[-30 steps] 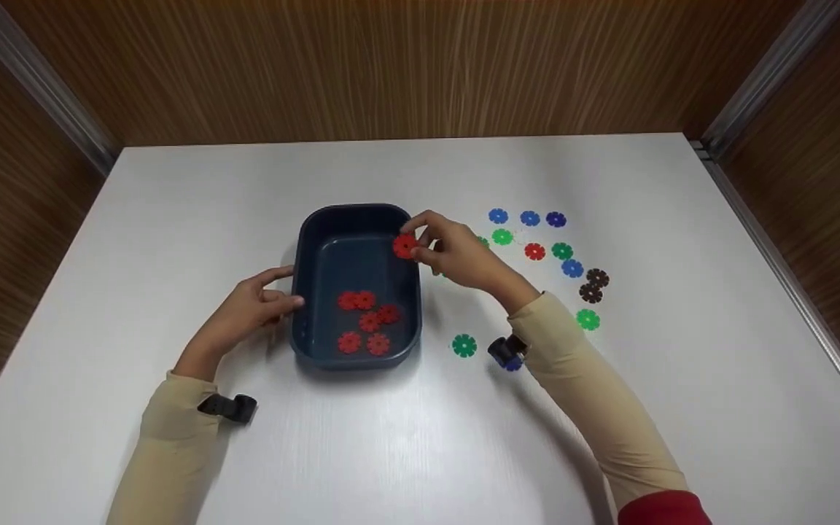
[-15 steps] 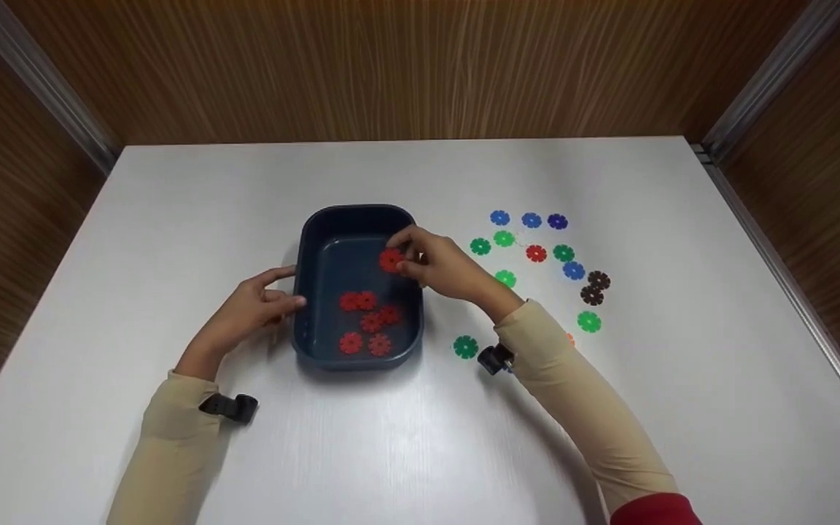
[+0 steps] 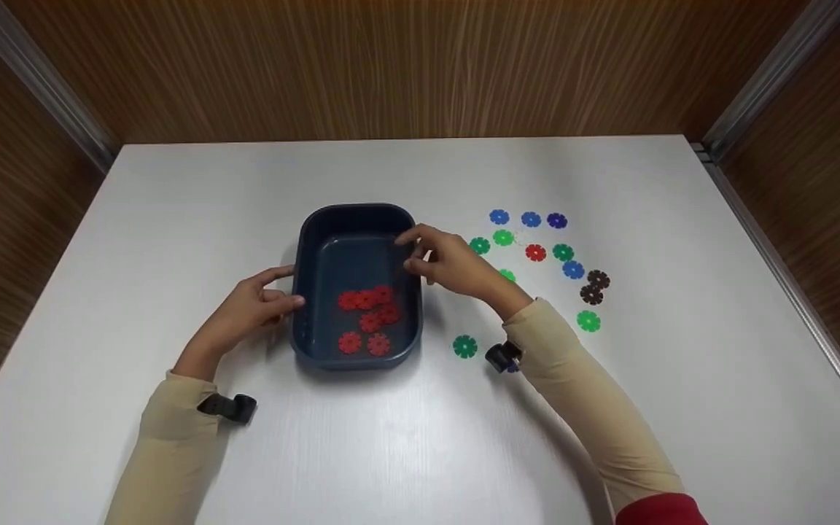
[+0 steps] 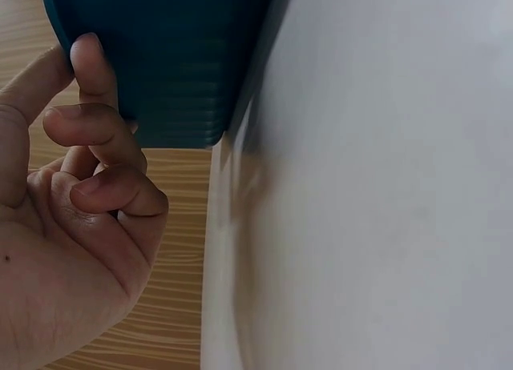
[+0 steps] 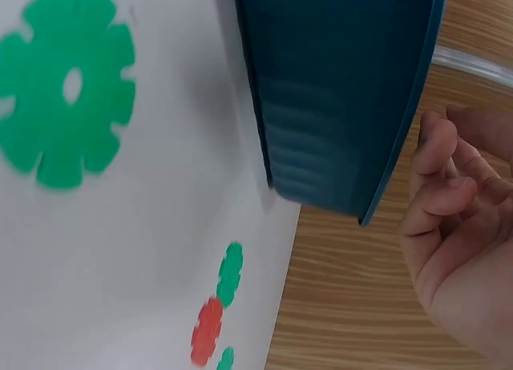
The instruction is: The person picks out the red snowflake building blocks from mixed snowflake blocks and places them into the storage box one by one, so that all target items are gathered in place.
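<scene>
A dark blue tub (image 3: 347,270) stands on the white table with several red notched discs (image 3: 370,321) lying in its near half. My left hand (image 3: 256,310) pinches the tub's left rim, thumb over the edge and a finger against the outer wall; the left wrist view shows the other fingers curled beside the tub wall (image 4: 176,66). Over the right rim hovers my right hand (image 3: 453,262), its thumb and forefinger apart with nothing between them. From the right wrist view, the right hand (image 5: 465,226) is beside the tub's edge.
Right of the tub, loose discs lie scattered: blue (image 3: 531,219), green (image 3: 563,252), a red one (image 3: 535,252) and brown ones (image 3: 591,294). A dark green disc (image 3: 465,346) lies closer to the front. Wood-grain panels (image 3: 420,73) bound the table's back and sides.
My right hand moved a red disc left over the tub and let it go; it now lies beside the other red discs. The hand has since drawn back slightly right. My left hand stayed put.
</scene>
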{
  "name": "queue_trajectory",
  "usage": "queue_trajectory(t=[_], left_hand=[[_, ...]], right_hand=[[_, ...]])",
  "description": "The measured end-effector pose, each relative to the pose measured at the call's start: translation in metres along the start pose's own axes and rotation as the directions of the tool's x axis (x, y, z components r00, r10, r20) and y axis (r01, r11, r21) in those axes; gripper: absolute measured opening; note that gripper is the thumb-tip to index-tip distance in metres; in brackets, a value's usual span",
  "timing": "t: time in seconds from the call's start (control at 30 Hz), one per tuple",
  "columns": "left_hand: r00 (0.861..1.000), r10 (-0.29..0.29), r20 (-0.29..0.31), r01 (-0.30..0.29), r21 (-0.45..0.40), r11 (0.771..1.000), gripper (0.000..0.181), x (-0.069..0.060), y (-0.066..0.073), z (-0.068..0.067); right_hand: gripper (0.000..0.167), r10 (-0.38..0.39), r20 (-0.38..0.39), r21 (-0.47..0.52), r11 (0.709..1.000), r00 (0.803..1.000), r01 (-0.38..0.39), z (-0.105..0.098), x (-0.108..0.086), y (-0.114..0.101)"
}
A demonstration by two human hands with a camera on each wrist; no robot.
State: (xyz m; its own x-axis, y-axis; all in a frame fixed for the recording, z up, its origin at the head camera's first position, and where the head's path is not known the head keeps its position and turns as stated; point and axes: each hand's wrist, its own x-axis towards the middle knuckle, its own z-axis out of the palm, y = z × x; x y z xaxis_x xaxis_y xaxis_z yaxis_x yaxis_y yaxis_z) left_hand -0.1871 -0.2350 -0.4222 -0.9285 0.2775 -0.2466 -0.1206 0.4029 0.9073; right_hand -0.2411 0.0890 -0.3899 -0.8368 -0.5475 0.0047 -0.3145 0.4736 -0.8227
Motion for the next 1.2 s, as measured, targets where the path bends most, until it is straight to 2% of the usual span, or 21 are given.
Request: queue_trajectory(t=[0.2,0.33,0.43,0.67,0.77,1.0,1.2], left_hand=[[1.000,-0.002,0.004,0.002,-0.002,1.000,0.071,-0.001,0.000,0.000],[1.000,-0.011,0.000,0.011,-0.001,1.000,0.071,-0.001,0.000,-0.001],[1.000,-0.013,-0.003,0.013,-0.002,1.000,0.071,-0.001,0.001,-0.002],[1.000,0.014,0.007,-0.014,-0.044,0.999,0.068,-0.002,0.001,-0.001],[1.000,0.012,0.003,-0.012,-0.035,0.999,0.068,-0.002,0.001,-0.001],[1.000,0.006,0.002,-0.006,-0.015,1.000,0.069,-0.001,0.000,-0.001],[1.000,0.006,0.010,-0.006,-0.018,1.000,0.069,-0.001,0.000,0.000]], right_hand=[[0.035,0.073,0.003,-0.030,0.997,0.997,-0.072,-0.015,-0.006,0.011],[0.038,0.163,0.021,-0.068,0.985,0.986,-0.161,-0.026,-0.009,0.023],[0.041,0.203,0.045,-0.098,0.975,0.978,-0.198,-0.033,-0.011,0.032],[0.043,0.252,0.057,-0.223,0.946,0.966,-0.234,-0.040,-0.018,0.048],[0.044,0.285,0.061,-0.247,0.933,0.957,-0.262,-0.043,-0.021,0.053],[0.046,0.306,0.078,-0.310,0.912,0.949,-0.269,-0.046,-0.023,0.062],[0.044,0.355,0.071,-0.358,0.881,0.932,-0.308,-0.047,-0.022,0.065]])
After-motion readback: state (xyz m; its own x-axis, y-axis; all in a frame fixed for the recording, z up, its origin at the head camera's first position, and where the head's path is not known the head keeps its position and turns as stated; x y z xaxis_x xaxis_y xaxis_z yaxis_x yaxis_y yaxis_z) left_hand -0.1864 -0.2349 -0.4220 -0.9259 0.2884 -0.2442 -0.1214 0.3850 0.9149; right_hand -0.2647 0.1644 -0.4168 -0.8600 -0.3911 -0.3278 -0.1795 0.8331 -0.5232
